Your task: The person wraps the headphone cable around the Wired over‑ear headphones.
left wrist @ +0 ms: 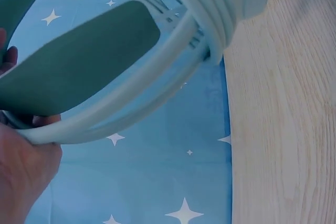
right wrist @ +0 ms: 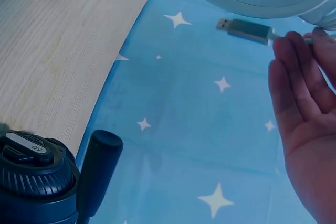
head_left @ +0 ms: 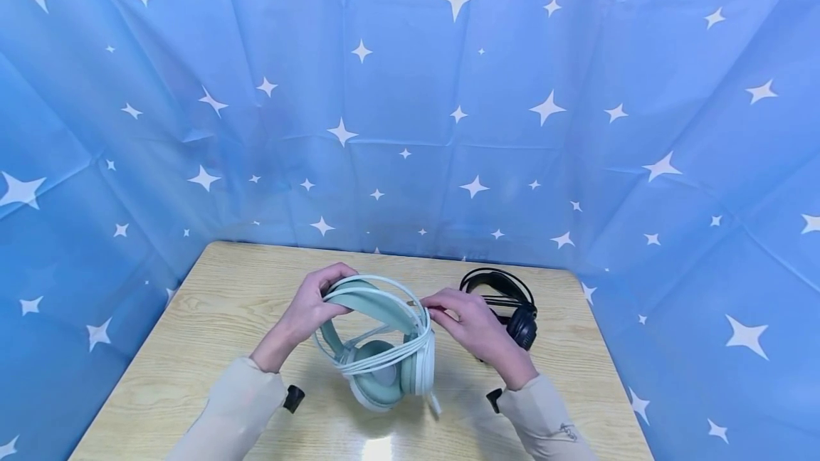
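Pale green over-ear headphones hang tilted over the table, their cable wound several times around the band and ear cups. At the upper left, my left hand grips the headband, with the padded inner strap running out from it in the left wrist view. My right hand is beside the right ear cup. Its thumb and fingers pinch the cable just behind the USB plug, whose metal end sticks out free in the right wrist view.
Black headphones with a microphone boom lie on the wooden table, just beyond my right hand. A blue curtain with white stars rises behind the table's back edge and along both sides.
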